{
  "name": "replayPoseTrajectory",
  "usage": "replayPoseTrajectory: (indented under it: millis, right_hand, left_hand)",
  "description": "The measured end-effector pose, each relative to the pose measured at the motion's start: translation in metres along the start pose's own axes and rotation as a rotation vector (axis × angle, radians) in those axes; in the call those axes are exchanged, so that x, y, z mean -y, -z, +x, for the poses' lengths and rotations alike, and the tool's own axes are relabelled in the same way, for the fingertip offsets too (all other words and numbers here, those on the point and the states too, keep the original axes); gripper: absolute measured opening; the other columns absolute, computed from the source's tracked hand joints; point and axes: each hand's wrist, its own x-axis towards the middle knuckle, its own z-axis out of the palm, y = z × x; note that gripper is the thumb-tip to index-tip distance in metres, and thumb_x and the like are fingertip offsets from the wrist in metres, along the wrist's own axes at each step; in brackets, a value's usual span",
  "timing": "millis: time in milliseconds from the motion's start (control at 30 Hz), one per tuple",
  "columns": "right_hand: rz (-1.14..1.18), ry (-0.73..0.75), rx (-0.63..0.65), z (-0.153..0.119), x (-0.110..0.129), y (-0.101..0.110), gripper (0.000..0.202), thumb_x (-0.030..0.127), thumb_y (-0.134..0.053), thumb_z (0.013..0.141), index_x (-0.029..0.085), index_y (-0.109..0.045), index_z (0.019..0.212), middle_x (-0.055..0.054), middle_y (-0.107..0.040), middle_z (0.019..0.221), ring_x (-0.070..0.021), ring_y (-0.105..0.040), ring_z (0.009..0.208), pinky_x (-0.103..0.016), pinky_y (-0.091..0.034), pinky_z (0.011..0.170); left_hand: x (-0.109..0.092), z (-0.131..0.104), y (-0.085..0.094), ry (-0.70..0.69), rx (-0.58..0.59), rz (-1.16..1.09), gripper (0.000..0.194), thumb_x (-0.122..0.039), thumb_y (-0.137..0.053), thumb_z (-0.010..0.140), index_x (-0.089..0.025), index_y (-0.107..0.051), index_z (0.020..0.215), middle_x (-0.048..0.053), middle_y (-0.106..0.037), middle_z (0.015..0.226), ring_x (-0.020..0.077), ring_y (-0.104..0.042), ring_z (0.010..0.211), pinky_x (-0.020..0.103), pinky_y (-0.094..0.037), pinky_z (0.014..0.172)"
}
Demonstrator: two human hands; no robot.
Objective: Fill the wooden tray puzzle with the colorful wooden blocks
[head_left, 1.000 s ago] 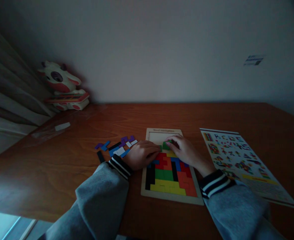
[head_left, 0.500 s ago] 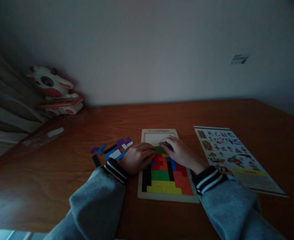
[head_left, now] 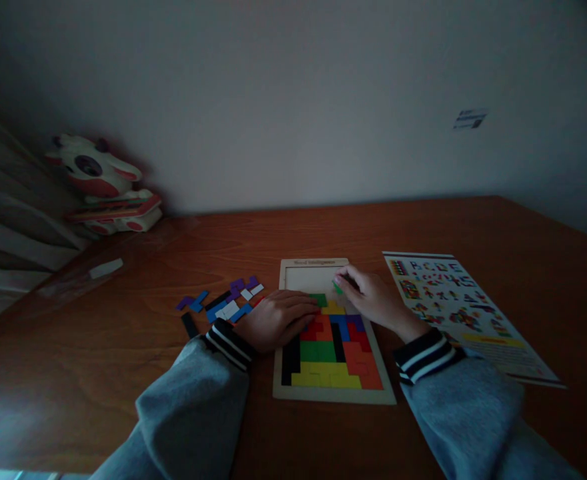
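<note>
A wooden puzzle board (head_left: 334,397) lies on the table, its lower part filled with block pieces in black, yellow, green, red, orange and blue. My left hand (head_left: 279,320) rests flat over the board's left edge, fingers stretched across the pieces. Between thumb and fingers of my right hand (head_left: 373,298) is a small green puzzle piece (head_left: 338,288), held above the bare upper right of the board; its full shape is hidden. Just left of it, a green piece (head_left: 318,299) and a yellow piece (head_left: 333,308) lie on the board.
Several loose purple, blue, white and black pieces (head_left: 228,311) are scattered left of the board. To the right lies a printed pattern sheet (head_left: 508,357). A cow-shaped toy (head_left: 118,207) stands at the back left by a curtain (head_left: 8,213), near the wall.
My right hand has moved right with the green piece, away from the left hand, uncovering the yellow piece. My left hand has barely moved; the view has shifted slightly.
</note>
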Motion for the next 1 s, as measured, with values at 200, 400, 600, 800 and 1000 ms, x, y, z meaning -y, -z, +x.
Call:
replayPoseTrajectory:
  millis: [200, 400, 600, 800, 1000]
  right_hand:
    - [-0.012, -0.060, 0.079, -0.006, 0.004, 0.004, 0.021, 0.033, -0.039, 0.097, 0.022, -0.056, 0.092, -0.003, -0.071, 0.072, -0.0183, -0.068, 0.065, -0.029, -0.048, 0.060]
    - [-0.071, -0.043, 0.093, -0.008, 0.013, 0.002, 0.022, 0.034, -0.039, 0.097, 0.023, -0.056, 0.090, -0.004, -0.071, 0.075, -0.0190, -0.069, 0.067, -0.028, -0.046, 0.060]
    - [-0.035, 0.014, 0.042, -0.009, 0.011, 0.004, 0.021, 0.034, -0.042, 0.096, 0.022, -0.059, 0.091, -0.004, -0.071, 0.080, -0.0188, -0.067, 0.073, -0.028, -0.046, 0.064]
    - [0.055, 0.061, 0.141, -0.010, 0.014, 0.005, 0.024, 0.038, -0.042, 0.097, 0.022, -0.059, 0.093, -0.001, -0.067, 0.075, -0.0148, -0.062, 0.065, -0.026, -0.043, 0.060]
    - [0.083, 0.053, 0.158, -0.011, 0.016, 0.001, 0.024, 0.039, -0.043, 0.097, 0.022, -0.060, 0.093, -0.001, -0.069, 0.077, -0.0150, -0.062, 0.066, -0.026, -0.044, 0.060]
  left_hand:
    - [0.001, -0.001, -0.002, -0.004, -0.027, 0.000, 0.027, -0.027, -0.046, 0.100, -0.019, -0.065, 0.118, 0.008, -0.068, 0.121, 0.0201, -0.062, 0.115, 0.040, -0.050, 0.101]
    - [0.003, -0.002, -0.005, 0.001, -0.025, -0.005, 0.026, -0.027, -0.048, 0.100, -0.018, -0.065, 0.117, 0.008, -0.068, 0.120, 0.0195, -0.062, 0.114, 0.039, -0.050, 0.101]
    - [0.002, 0.000, -0.003, -0.022, -0.039, -0.018, 0.025, -0.025, -0.047, 0.100, -0.018, -0.066, 0.114, 0.009, -0.069, 0.116, 0.0190, -0.062, 0.113, 0.037, -0.050, 0.101]
    - [0.000, 0.000, -0.002, -0.033, -0.036, -0.007, 0.024, -0.023, -0.048, 0.099, -0.017, -0.067, 0.111, 0.009, -0.069, 0.113, 0.0196, -0.064, 0.107, 0.037, -0.052, 0.096]
    - [-0.001, 0.001, 0.000, -0.045, -0.035, -0.007, 0.026, -0.025, -0.044, 0.101, -0.017, -0.067, 0.111, 0.010, -0.070, 0.112, 0.0193, -0.064, 0.105, 0.037, -0.053, 0.094]
